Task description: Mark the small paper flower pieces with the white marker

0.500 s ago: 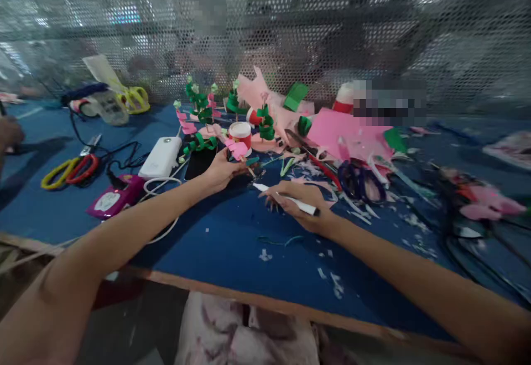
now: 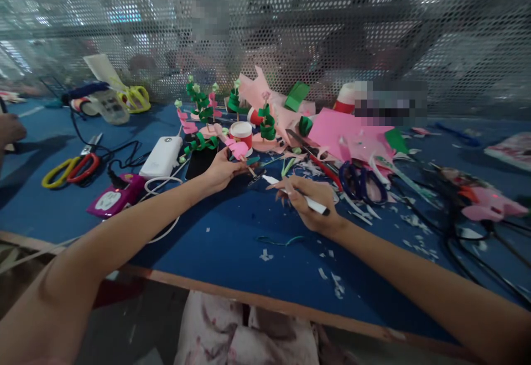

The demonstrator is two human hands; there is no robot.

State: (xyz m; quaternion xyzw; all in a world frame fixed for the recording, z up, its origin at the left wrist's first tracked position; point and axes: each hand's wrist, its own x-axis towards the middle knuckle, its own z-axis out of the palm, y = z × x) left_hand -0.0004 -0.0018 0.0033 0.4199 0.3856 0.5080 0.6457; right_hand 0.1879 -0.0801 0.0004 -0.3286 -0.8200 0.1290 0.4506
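My left hand [image 2: 222,172] pinches a thin stick wrapped with a curled pink paper strip [image 2: 237,148], just in front of a small red and white tub [image 2: 241,131]. In my right hand [image 2: 312,196] is a white marker [image 2: 317,204] with a black end, held like a pen. Its white tip points left toward the stick, a short gap away from it. Behind the hands stand several sticks with spiral green paper strips [image 2: 266,127] and pink ones. A black phone [image 2: 201,165] lies beside my left hand.
Yellow and red handled scissors [image 2: 82,169], a purple device [image 2: 116,194] and a white power bank [image 2: 161,156] with cables lie left. Pink paper sheets [image 2: 332,133], dark blue scissors [image 2: 368,185] and scraps lie right. A perforated metal screen [image 2: 290,38] borders the back.
My right hand has drawn back to the right with the marker, widening the gap between its tip and the stick. My left hand stays almost in place.
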